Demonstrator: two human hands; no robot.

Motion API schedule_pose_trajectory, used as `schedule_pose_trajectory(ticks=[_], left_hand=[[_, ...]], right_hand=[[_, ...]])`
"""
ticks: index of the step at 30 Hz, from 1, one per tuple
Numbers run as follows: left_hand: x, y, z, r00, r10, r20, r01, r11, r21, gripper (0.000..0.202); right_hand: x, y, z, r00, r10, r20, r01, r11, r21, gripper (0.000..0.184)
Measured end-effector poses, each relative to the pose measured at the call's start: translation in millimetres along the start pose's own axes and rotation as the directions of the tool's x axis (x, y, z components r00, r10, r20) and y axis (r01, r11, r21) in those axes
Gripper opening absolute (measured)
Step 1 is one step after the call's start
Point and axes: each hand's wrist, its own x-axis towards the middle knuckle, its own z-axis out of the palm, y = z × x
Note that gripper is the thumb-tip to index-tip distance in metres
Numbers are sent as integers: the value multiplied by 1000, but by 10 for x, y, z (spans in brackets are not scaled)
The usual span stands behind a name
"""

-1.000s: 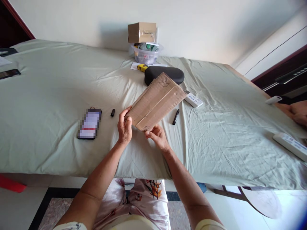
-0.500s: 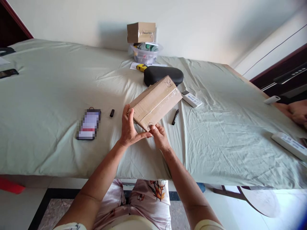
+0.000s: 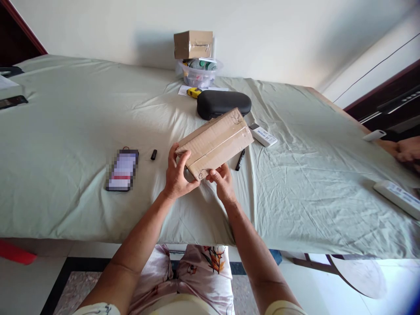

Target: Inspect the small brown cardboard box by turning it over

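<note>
The brown oblong cardboard box (image 3: 218, 142) extends towards two o'clock from both hands, long axis eight-to-two. Left hand (image 3: 176, 178), fingers wide, holds its eight-o'clock end; right hand (image 3: 223, 183) grips the six-o'clock edge.

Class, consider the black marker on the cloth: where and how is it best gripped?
Probably mid-barrel: pinch the black marker across its narrow width, coming from above and the near side. It is slim, lies on its side, and its far end appears close to the cardboard box.
</note>
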Motion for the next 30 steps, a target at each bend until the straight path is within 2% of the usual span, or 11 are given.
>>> schedule_pose_trajectory(ticks=[2, 5, 7, 9, 13, 16, 20, 23, 26, 30], left_hand=[[9, -33, -24, 999, 27, 26, -26, 999, -30, 87], [24, -74, -61, 995, 61, 80, -55, 996, -70, 81], [36, -94, -84, 992, 58, 114, -47, 994, -102, 79], [51, -111, -105, 990, 57, 128, -38, 988, -150, 78], [69, -140, -133, 994, 36, 107, -9, 971, -241, 79], [48, -170, -135, 990, -61, 124, 95, 953, -286, 77], [-5, -210, -113, 965, -205, 161, 251, 902, -352, 75], [-16, -214, -100, 948, -294, 122, 318, 862, -394, 79], [11, -178, -107, 923, -379, 68, 373, 836, -403, 73], [65, -108, -137, 902, -430, 20, 404, 829, -386, 71]], right_hand=[[43, -4, -85, 989, 14, -147, -12, 1000, 18, 67], [120, -28, -258, 926, 12, -378, 14, 998, 66, 67], [163, -55, -373, 877, -10, -480, 53, 996, 77, 66], [190, -79, -457, 847, -22, -531, 78, 993, 83, 65], [196, -87, -492, 853, -31, -521, 96, 990, 99, 63], [182, -73, -444, 868, -76, -490, 128, 989, 72, 63], [157, -68, -384, 879, -153, -451, 177, 984, 10, 60], [129, -76, -348, 882, -203, -425, 212, 977, -26, 58], [97, -85, -306, 907, -205, -369, 208, 978, -30, 59], [65, -85, -260, 918, -220, -329, 214, 975, -54, 56]])
